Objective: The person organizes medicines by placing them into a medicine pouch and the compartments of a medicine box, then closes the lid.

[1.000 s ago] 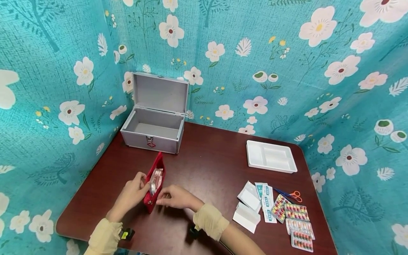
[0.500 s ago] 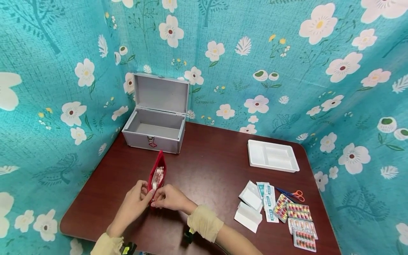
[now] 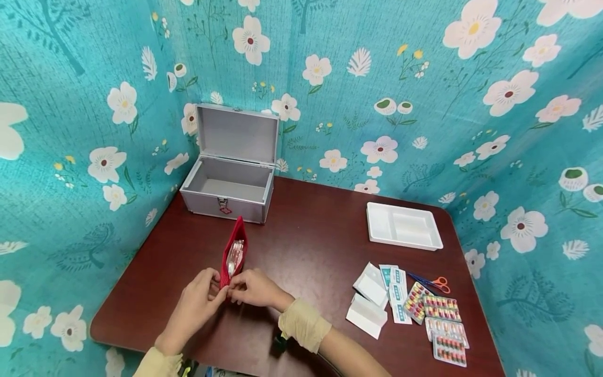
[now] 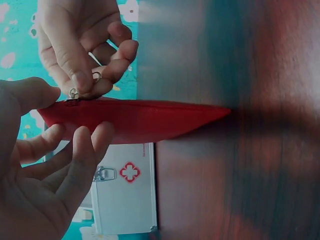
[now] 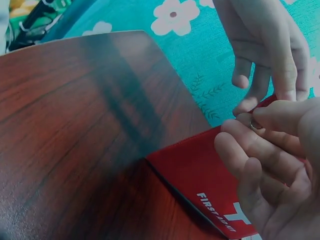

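A red pouch point(image 3: 239, 230) marked FIRST AID KIT stands on edge over the near left of the table, its mouth unzipped at the far end. Clear plastic packets point(image 3: 235, 255) show inside. With thumb and fingers my left hand point(image 3: 200, 299) grips the pouch's near end. Beside it, my right hand point(image 3: 258, 289) pinches the small metal zipper pull point(image 4: 73, 93) between thumb and forefinger, right at that end. In the right wrist view the pouch's printed side point(image 5: 195, 165) faces the camera, partly covered by the right fingers.
A silver case point(image 3: 226, 207) with its lid raised stands at the back left. At the right lie a white divided tray point(image 3: 383, 222), white folded papers point(image 3: 367, 314), small packets point(image 3: 398, 293), orange-handled scissors point(image 3: 440, 284) and several capsule blister packs point(image 3: 449, 350).
My right hand has come from the pouch's right side to its near end and now pinches the zipper pull. The left hand has shifted slightly right along with the pouch.
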Demonstrator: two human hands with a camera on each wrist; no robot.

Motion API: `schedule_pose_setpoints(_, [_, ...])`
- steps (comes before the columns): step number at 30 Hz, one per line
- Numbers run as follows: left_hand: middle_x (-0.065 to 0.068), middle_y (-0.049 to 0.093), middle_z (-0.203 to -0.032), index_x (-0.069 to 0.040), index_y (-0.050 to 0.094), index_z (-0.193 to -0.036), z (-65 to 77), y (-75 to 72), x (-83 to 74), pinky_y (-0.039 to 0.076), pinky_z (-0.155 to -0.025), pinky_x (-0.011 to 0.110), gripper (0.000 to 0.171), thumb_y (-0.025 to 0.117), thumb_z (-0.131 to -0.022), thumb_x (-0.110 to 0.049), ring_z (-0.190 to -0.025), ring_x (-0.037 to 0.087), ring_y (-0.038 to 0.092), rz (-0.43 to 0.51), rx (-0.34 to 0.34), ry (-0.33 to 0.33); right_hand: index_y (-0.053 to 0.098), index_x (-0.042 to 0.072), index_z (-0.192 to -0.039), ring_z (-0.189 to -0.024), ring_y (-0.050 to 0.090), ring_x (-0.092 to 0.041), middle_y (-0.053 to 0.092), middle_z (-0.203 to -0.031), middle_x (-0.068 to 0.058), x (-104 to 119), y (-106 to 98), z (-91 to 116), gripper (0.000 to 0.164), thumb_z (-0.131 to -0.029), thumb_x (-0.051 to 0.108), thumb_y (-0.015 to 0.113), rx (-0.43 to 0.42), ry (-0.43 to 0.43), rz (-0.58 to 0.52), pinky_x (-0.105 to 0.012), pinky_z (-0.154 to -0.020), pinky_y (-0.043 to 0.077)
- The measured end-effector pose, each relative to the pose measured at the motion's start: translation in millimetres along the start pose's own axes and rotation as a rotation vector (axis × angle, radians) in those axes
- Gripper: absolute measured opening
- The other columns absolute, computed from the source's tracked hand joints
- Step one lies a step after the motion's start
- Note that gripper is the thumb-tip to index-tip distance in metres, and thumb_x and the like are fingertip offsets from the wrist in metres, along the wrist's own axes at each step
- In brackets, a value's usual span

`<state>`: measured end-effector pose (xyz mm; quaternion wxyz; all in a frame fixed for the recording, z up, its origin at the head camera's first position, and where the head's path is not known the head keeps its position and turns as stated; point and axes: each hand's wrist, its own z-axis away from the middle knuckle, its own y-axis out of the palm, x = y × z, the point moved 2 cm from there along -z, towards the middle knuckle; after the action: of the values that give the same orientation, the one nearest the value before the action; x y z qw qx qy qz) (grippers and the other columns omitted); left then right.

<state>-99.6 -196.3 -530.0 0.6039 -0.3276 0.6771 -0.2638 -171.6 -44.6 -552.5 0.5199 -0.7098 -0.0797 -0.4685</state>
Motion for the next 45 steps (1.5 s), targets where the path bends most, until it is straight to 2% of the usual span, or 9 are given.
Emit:
schedule_pose_setpoints(3, [0.001,0.058,-0.083,-0.009,0.057,-0.095,0.2,0.1,-0.1,0.056,-0.058,0.021,0.027,0.08,-0.084,-0.017,-0.068,0.007,0.058,-0.076,-0.003,0.004,0.075,0.012,-0.087,-0.058,0.058,0.01,0.074,-0.07,0.004,1.2,-2.9,-0.3,0.014,-0.096,0.014,0.065,-0.003,-0.031,0.061,-0.003,-0.057,0.045])
schedule_pose_setpoints(7, [-0.001,0.049,-0.073,-0.009,0.056,-0.092,1.1,1.1,-0.2,0.042,-0.049,0.019,0.026,0.078,-0.086,-0.022,-0.058,0.007,0.045,-0.176,0.018,-0.003,0.072,0.015,-0.085,-0.059,0.053,0.01,0.069,-0.067,0.008,2.5,-4.5,-0.7,0.015,-0.097,0.016,0.063,-0.004,-0.09,0.15,-0.001,-0.058,0.041])
schedule_pose_setpoints(12, [-0.001,0.043,-0.069,-0.007,0.055,-0.096,3.4,2.6,-1.3,0.034,-0.047,0.02,0.024,0.073,-0.09,-0.021,-0.055,0.01,0.039,-0.215,0.053,-0.016,0.07,0.015,-0.086,-0.06,0.047,0.009,0.063,-0.067,0.011,4.8,-5.4,-1.4,0.017,-0.099,0.018,0.06,-0.002,-0.15,0.244,-0.003,-0.059,0.038])
schedule_pose_setpoints(18, [-0.003,0.044,-0.068,-0.01,0.055,-0.09,5.8,2.9,-2.3,0.032,-0.049,0.02,0.014,0.068,-0.092,-0.014,-0.055,0.009,0.036,-0.243,-0.008,0.091,0.075,0.019,-0.096,-0.067,0.053,0.005,0.068,-0.079,0.013,4.4,-5.2,-1.5,0.013,-0.098,0.023,0.063,-0.062,-0.194,0.404,-0.007,-0.065,0.044])
schedule_pose_setpoints(24, [-0.006,0.042,-0.067,-0.011,0.054,-0.086,5.6,0.6,-1.8,0.033,-0.049,0.017,0.014,0.066,-0.093,-0.011,-0.055,0.005,0.036,-0.238,-0.031,0.156,0.076,0.024,-0.088,-0.066,0.062,0.002,0.073,-0.082,0.015,6.9,-8.8,-2.3,0.011,-0.094,0.028,0.068,-0.176,-0.218,0.565,-0.018,-0.06,0.052])
schedule_pose_setpoints(29, [-0.008,0.041,-0.066,-0.011,0.054,-0.087,5.6,-2.8,-2.6,0.033,-0.047,0.015,0.014,0.066,-0.093,-0.008,-0.054,0.003,0.035,-0.22,-0.031,0.162,0.075,0.027,-0.083,-0.066,0.067,-0.002,0.074,-0.08,0.017,8.0,-13.0,-7.6,0.011,-0.091,0.03,0.07,-0.217,-0.212,0.644,-0.025,-0.058,0.055])
schedule_pose_setpoints(35, [-0.006,0.041,-0.065,-0.011,0.054,-0.086,5.7,-6.3,-3.3,0.033,-0.046,0.015,0.017,0.069,-0.09,-0.006,-0.053,0.003,0.036,-0.239,-0.024,0.155,0.071,0.027,-0.076,-0.062,0.066,-0.005,0.071,-0.073,0.016,2.2,-23.3,-13.0,0.016,-0.091,0.032,0.07,-0.274,-0.208,0.722,-0.027,-0.053,0.053])
schedule_pose_setpoints(40, [-0.004,0.044,-0.065,-0.009,0.056,-0.088,7.6,-10.2,-1.4,0.035,-0.045,0.014,0.014,0.07,-0.089,-0.006,-0.052,0.005,0.037,-0.244,0.018,0.112,0.068,0.025,-0.071,-0.059,0.063,-0.005,0.066,-0.067,0.015,-15.2,-44.5,-17.2,0.021,-0.091,0.032,0.07,-0.359,-0.142,0.76,-0.028,-0.052,0.052])
schedule_pose_setpoints(45, [-0.003,0.047,-0.067,-0.009,0.059,-0.09,9.8,-15.1,1.1,0.035,-0.047,0.015,0.012,0.07,-0.087,-0.006,-0.053,0.005,0.037,-0.269,0.019,0.115,0.062,0.023,-0.067,-0.054,0.056,-0.006,0.061,-0.06,0.012,-34.4,-63.9,-23.3,0.027,-0.093,0.03,0.069,-0.366,-0.086,0.744,-0.03,-0.05,0.05])
